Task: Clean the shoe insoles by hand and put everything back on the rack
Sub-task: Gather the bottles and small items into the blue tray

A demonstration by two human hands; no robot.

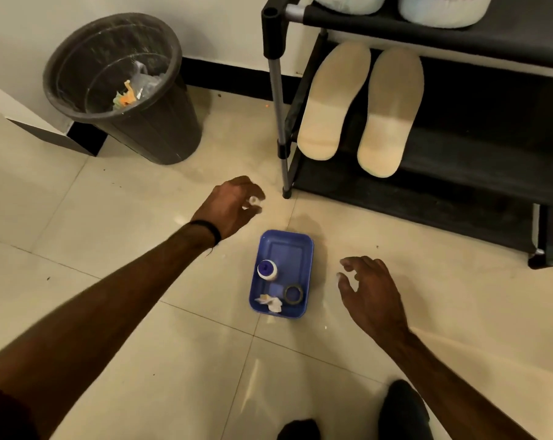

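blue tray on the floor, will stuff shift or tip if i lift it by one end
Probably. The blue tray looks like thin plastic, so it may flex. The small bottle stands upright and could topple; the tape roll lies flat, so it would likely slide rather than roll.

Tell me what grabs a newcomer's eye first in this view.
The pair of pale beige foam insoles leaning side by side against the black metal shoe rack at upper right stands out most. Next comes the blue rectangular plastic tray on the tiled floor between the hands, then the dark round plastic bin by the wall at upper left.
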